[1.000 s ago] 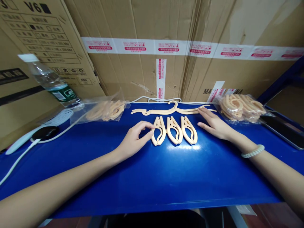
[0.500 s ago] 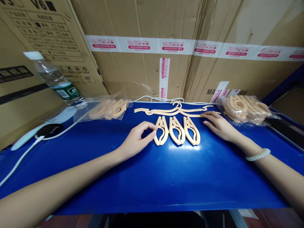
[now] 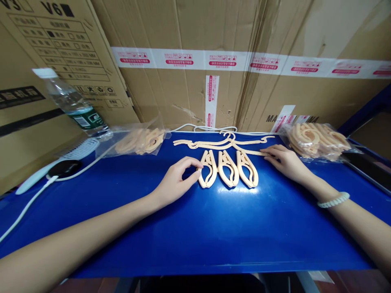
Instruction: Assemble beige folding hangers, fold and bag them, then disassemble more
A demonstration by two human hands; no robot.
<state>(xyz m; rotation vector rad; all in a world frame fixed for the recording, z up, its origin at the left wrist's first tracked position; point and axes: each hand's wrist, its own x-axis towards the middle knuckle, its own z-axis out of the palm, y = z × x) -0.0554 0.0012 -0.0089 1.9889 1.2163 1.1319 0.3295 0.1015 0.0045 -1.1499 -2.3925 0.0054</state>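
Three folded peach plastic hangers (image 3: 228, 173) lie side by side on the blue table (image 3: 195, 232). Behind them lie unfolded peach hangers (image 3: 222, 143), stacked flat. My left hand (image 3: 177, 182) rests on the table beside the leftmost folded hanger, thumb and forefinger curved into a ring and touching its edge, nothing held. My right hand (image 3: 285, 162) lies flat with fingers stretched out, its fingertips on the right arm of the unfolded hangers. A bead bracelet (image 3: 333, 200) is on that wrist.
A clear bag of hangers (image 3: 140, 140) lies at the back left, another bag (image 3: 317, 140) at the back right. A water bottle (image 3: 71, 103), a white handheld fan (image 3: 55, 160) and a black puck with white cable (image 3: 62, 167) sit left. Cardboard boxes (image 3: 214, 61) wall the back.
My right hand has slid a little left and nearer along the unfolded hangers. The left hand has stayed by the leftmost folded hanger. The view has shifted slightly.
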